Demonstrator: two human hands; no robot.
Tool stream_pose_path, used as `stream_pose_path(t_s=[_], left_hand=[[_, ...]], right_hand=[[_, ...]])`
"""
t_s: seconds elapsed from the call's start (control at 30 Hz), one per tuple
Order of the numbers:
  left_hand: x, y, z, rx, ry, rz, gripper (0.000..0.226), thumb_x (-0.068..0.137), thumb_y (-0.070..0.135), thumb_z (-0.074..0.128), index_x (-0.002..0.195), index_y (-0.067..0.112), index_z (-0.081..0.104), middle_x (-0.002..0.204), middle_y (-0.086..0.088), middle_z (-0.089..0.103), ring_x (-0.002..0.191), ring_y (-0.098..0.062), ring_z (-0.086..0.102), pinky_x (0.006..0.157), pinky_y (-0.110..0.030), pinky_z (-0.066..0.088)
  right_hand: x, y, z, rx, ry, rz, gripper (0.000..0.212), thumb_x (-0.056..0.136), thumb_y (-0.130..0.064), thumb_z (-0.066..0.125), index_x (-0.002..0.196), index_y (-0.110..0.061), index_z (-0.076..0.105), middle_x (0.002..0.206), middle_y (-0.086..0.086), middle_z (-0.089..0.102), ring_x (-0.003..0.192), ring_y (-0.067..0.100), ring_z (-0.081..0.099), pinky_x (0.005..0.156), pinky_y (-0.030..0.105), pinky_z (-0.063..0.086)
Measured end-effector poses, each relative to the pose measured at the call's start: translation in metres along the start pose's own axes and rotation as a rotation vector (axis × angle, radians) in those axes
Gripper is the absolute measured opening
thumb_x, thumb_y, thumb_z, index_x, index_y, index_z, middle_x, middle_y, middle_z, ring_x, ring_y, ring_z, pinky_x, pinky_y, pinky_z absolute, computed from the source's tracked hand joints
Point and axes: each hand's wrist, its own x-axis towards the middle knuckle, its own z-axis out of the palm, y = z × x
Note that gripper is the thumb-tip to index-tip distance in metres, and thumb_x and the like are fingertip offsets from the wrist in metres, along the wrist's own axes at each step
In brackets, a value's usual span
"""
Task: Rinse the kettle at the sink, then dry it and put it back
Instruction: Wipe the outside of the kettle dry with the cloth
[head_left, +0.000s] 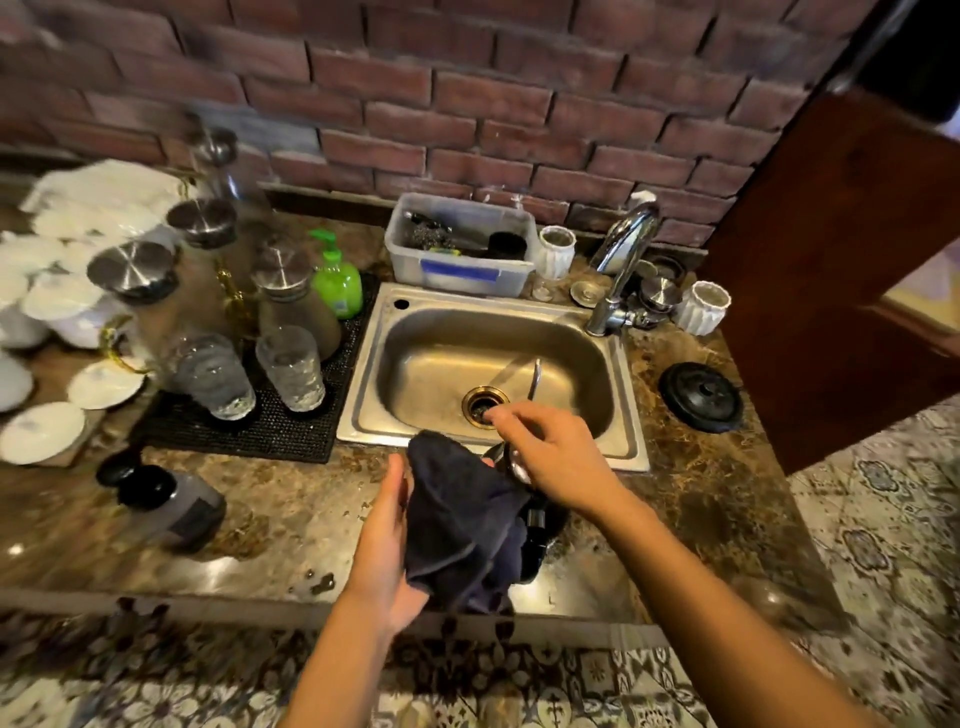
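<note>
Brick wall backs a mottled stone counter (270, 525) with a steel sink (493, 364) at centre. At six o'clock from the drain, the kettle (540, 525) sits on the counter edge, mostly hidden under a dark cloth (462, 525). The left hand (384, 540) presses the cloth, fingers clasped on it. The right hand (550, 457) grips the kettle's top; its thin spout (535, 376) points toward twelve o'clock. A black lid (701, 396) lies at three o'clock.

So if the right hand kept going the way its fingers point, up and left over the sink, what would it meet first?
Probably the sink basin near the drain; the right hand points across it. Farther on stands the green soap bottle. Depth is unclear.
</note>
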Motion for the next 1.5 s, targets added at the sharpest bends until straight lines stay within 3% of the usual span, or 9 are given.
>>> stream_pose_path(t_s=[0.17, 0.37, 0.43, 0.63, 0.83, 1.0, 1.1, 1.33, 1.5], left_hand=[[-0.022, 0.001, 0.034, 0.067, -0.188, -0.067, 0.068, 0.094, 0.060, 0.038, 0.131, 0.011, 0.066, 0.135, -0.021, 0.064, 0.123, -0.036, 0.063, 0.102, -0.047, 0.051], [-0.035, -0.006, 0.065, 0.213, -0.277, -0.079, 0.063, 0.090, 0.059, 0.045, 0.126, 0.014, 0.071, 0.133, -0.017, 0.067, 0.125, -0.030, 0.063, 0.105, -0.042, 0.051], [-0.037, -0.011, 0.077, 0.286, -0.299, -0.068, 0.060, 0.083, 0.061, 0.051, 0.117, 0.019, 0.076, 0.126, -0.013, 0.072, 0.117, -0.026, 0.068, 0.097, -0.037, 0.056], [-0.042, -0.017, 0.108, 0.693, -0.307, 0.190, 0.053, 0.077, 0.065, 0.062, 0.110, 0.026, 0.073, 0.119, -0.023, 0.070, 0.111, -0.034, 0.066, 0.100, -0.053, 0.047], [-0.035, -0.023, 0.141, 1.080, -0.442, 0.445, 0.025, 0.085, 0.050, 0.069, 0.103, 0.032, 0.068, 0.092, 0.000, 0.074, 0.083, -0.014, 0.070, 0.074, -0.036, 0.056], [-0.017, -0.042, 0.164, 1.123, -0.518, 0.488, 0.011, 0.098, 0.024, 0.062, 0.108, 0.026, 0.064, 0.075, -0.005, 0.075, 0.060, -0.018, 0.068, 0.056, -0.030, 0.053], [-0.003, -0.050, 0.176, 1.124, -0.527, 0.468, 0.010, 0.101, 0.016, 0.056, 0.105, 0.021, 0.064, 0.061, 0.011, 0.064, 0.049, -0.007, 0.055, 0.050, -0.020, 0.043], [0.045, -0.067, 0.195, 1.403, -0.478, 0.489, 0.030, 0.089, 0.048, 0.056, 0.090, 0.021, 0.068, 0.080, -0.009, 0.067, 0.074, -0.019, 0.061, 0.076, -0.054, 0.052], [0.076, -0.084, 0.214, 1.474, -0.504, 0.469, 0.022, 0.094, 0.030, 0.067, 0.073, 0.038, 0.067, 0.067, 0.013, 0.059, 0.066, -0.005, 0.054, 0.064, -0.029, 0.043]], right_hand=[[-0.031, -0.037, -0.030, 0.111, -0.185, -0.047, 0.029, 0.094, -0.044, 0.062, 0.092, -0.020, 0.079, 0.090, 0.000, 0.076, 0.084, 0.007, 0.068, 0.084, 0.035, 0.053], [-0.061, -0.043, -0.064, 0.279, -0.069, -0.070, 0.015, 0.090, -0.023, 0.072, 0.092, -0.009, 0.077, 0.093, 0.011, 0.076, 0.089, 0.027, 0.072, 0.084, 0.040, 0.056], [-0.073, -0.046, -0.075, 0.294, -0.024, -0.082, 0.013, 0.090, -0.021, 0.071, 0.087, -0.009, 0.076, 0.088, 0.008, 0.075, 0.082, 0.019, 0.070, 0.079, 0.036, 0.054], [-0.100, -0.042, -0.107, 0.181, 0.084, -0.097, 0.019, 0.088, -0.032, 0.070, 0.080, -0.015, 0.073, 0.083, 0.010, 0.073, 0.078, 0.025, 0.068, 0.081, 0.050, 0.053], [-0.106, -0.031, -0.141, 0.173, 0.158, -0.114, 0.027, 0.080, -0.047, 0.067, 0.078, -0.021, 0.072, 0.076, -0.002, 0.072, 0.073, 0.010, 0.063, 0.074, 0.045, 0.052], [-0.110, -0.010, -0.175, 0.256, 0.157, -0.132, 0.016, 0.091, -0.026, 0.069, 0.082, -0.012, 0.071, 0.079, 0.008, 0.068, 0.075, 0.013, 0.060, 0.071, 0.037, 0.048], [-0.112, 0.007, -0.198, 0.283, 0.119, -0.118, 0.014, 0.094, -0.019, 0.066, 0.089, -0.006, 0.070, 0.085, 0.015, 0.068, 0.080, 0.016, 0.061, 0.074, 0.037, 0.048], [-0.108, 0.067, -0.245, 0.356, 0.089, -0.063, 0.013, 0.093, -0.013, 0.066, 0.095, -0.001, 0.071, 0.088, 0.007, 0.067, 0.085, 0.017, 0.061, 0.076, 0.034, 0.046], [-0.104, 0.120, -0.276, 0.369, 0.014, -0.059, 0.035, 0.094, -0.005, 0.063, 0.127, -0.018, 0.064, 0.083, -0.001, 0.063, 0.083, 0.011, 0.057, 0.077, 0.023, 0.048]])
